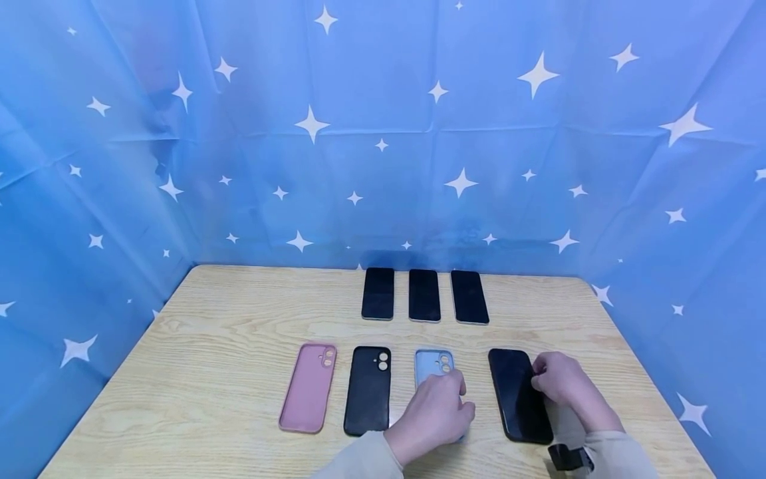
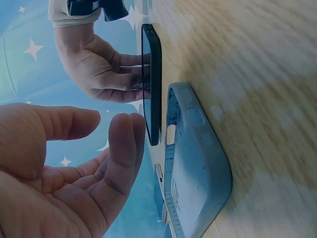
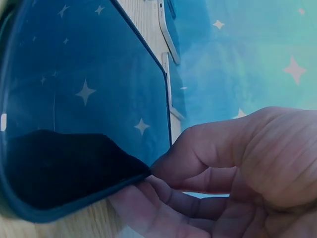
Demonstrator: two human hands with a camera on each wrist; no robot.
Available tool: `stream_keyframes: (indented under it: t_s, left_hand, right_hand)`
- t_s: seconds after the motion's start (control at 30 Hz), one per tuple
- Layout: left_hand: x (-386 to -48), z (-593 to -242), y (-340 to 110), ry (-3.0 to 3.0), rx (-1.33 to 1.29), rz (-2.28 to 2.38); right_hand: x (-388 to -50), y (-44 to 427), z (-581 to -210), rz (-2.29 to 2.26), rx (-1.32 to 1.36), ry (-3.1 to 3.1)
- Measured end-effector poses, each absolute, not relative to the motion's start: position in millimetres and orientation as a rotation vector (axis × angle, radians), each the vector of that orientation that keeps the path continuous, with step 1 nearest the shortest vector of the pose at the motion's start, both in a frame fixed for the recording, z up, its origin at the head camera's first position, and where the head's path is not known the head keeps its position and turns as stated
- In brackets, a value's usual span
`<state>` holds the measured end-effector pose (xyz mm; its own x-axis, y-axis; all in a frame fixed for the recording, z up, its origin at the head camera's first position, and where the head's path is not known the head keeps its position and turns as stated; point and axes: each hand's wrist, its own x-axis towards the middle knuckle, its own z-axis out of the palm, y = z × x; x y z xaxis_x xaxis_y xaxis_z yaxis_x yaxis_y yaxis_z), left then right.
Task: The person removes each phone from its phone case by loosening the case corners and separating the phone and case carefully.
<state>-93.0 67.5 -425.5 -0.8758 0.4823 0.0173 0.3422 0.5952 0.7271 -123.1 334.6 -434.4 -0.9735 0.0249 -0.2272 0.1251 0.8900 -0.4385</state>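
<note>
At the right of the row lies a black phone (image 1: 519,399), screen up, in what looks like a dark case. My right hand (image 1: 564,384) pinches its right edge; in the right wrist view the thumb (image 3: 203,148) meets the rim while other fingers sit at the side below. To the left, a light blue phone case (image 1: 427,363) lies with its hollow side up, partly hidden by my left hand (image 1: 432,411). In the left wrist view that hand holds nothing, its thumb apart from loosely bent fingers beside the blue case (image 2: 198,168).
A pink phone case (image 1: 308,389) and a black phone case (image 1: 367,392) lie left of the blue one. Along the wooden table's (image 1: 227,346) back edge are three dark-screened phones, the left (image 1: 378,293), middle (image 1: 424,295) and right (image 1: 469,297). A starry blue curtain (image 1: 383,166) hangs behind.
</note>
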Motion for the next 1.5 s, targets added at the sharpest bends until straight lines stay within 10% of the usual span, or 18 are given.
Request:
stream_keyframes:
  t_s: [1.5]
  left_hand:
    - [-106, -430, 51, 2.351, 0.442, 1.481]
  right_hand:
    - [-127, 289, -413, -1.793, 0.184, 2.443]
